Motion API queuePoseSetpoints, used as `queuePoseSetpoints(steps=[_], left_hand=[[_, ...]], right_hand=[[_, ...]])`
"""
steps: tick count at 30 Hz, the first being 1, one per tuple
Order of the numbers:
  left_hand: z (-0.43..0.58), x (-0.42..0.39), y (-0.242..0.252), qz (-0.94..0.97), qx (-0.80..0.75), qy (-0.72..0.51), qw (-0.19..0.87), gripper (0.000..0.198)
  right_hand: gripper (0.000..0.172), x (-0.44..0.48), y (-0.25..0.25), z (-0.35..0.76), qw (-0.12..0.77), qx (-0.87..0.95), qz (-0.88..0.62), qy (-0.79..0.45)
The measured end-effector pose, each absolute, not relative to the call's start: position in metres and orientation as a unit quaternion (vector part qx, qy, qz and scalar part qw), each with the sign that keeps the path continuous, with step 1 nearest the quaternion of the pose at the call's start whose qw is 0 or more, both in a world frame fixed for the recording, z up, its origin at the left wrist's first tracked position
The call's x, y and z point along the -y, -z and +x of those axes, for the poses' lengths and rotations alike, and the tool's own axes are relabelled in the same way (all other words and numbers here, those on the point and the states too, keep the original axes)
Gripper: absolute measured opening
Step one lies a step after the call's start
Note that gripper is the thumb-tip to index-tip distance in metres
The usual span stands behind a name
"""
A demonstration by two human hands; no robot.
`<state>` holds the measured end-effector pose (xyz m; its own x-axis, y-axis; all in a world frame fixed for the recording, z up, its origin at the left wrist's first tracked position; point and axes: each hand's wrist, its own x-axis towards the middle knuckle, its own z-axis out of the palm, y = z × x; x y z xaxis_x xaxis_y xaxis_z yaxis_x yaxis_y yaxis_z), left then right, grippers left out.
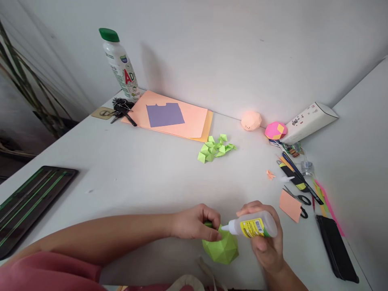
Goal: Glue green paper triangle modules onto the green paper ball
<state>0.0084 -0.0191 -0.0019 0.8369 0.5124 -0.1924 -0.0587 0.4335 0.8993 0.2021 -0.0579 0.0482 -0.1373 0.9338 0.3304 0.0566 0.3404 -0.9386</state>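
Note:
My right hand [269,242] is wrapped around a clear glue bottle [269,224] with a yellow label, tipped on its side. Its white nozzle points left, at the upper part of a light green faceted paper ball [222,248]. With thumb and fingers bent together, my left hand [198,224] grips the upper left of that ball; the exact pinch is partly hidden behind the fingers. Farther up the table lies a loose pile of small folded green paper pieces [209,150].
Peach sheets [194,121] with a purple scrap [165,115], keys [123,107] and a bottle [121,66] sit at the back left. A tablet [33,202] lies left. Along the right are paper balls [251,121], scissors [303,199], a cutter and a black phone-like object [336,248].

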Motion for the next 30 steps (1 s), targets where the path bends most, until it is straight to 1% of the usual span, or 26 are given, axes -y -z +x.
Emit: queuePoseSetpoints(steps=[11, 30], left_hand=[[0.0073, 0.0194, 0.0042, 0.507, -0.230, -0.173, 0.813, 0.030], [0.0077, 0.0192, 0.0050, 0.509, -0.224, -0.176, 0.812, 0.030]], right_hand=[[0.041, 0.0606, -0.0460, 0.2044, 0.517, 0.635, -0.396, -0.415], [0.038, 0.0608, -0.0518, 0.2045, 0.510, 0.647, -0.407, -0.394]])
